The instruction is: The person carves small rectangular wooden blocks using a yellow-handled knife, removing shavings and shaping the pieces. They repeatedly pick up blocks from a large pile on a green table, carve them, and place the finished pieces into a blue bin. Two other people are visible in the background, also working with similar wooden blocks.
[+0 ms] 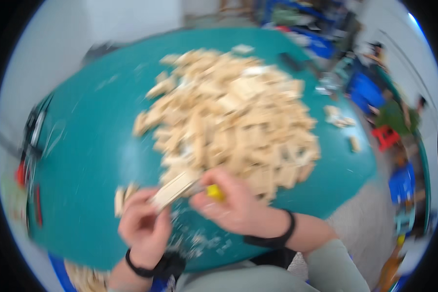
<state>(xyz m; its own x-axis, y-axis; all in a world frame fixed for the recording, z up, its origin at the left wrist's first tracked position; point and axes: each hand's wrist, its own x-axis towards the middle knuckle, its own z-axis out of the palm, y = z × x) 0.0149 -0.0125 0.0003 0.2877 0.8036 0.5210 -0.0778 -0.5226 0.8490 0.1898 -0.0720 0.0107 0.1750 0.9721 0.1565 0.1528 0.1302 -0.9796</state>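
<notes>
With the table read as a clock face and the person at six, the left hand [143,224], toward seven, pinches a pale, flat, narrow wooden piece [174,190] between thumb and fingers. The piece slants toward one o'clock, lines running along its length. The right hand [233,204], just beside it at five, is closed around a small bright-yellow object [215,192], perhaps a tool's handle; a greyish part seems to meet the piece's upper end, though blur hides whether they touch. The left grip leaves most of the piece bare, probably so that the right hand can reach its face and edges. Each wrist wears a dark band.

White, flaky shavings [197,242] scatter at six, which suggests that scraping is done here, close to the body. A few more pale wooden pieces [119,200] sit apart at eight, perhaps kept separate from the large, loose heap of blond wooden pieces [228,112], which spreads from the centre toward twelve, within easy reach. Its parts are mostly short, straight-edged and blocky, lying at all angles.

Beneath lies a smooth, green tabletop [97,146] with a curved far edge. Small pale scraps [338,117] lie near three, a dark block [291,62] at one, and a slim red object [38,204] near the rim toward eight.
</notes>
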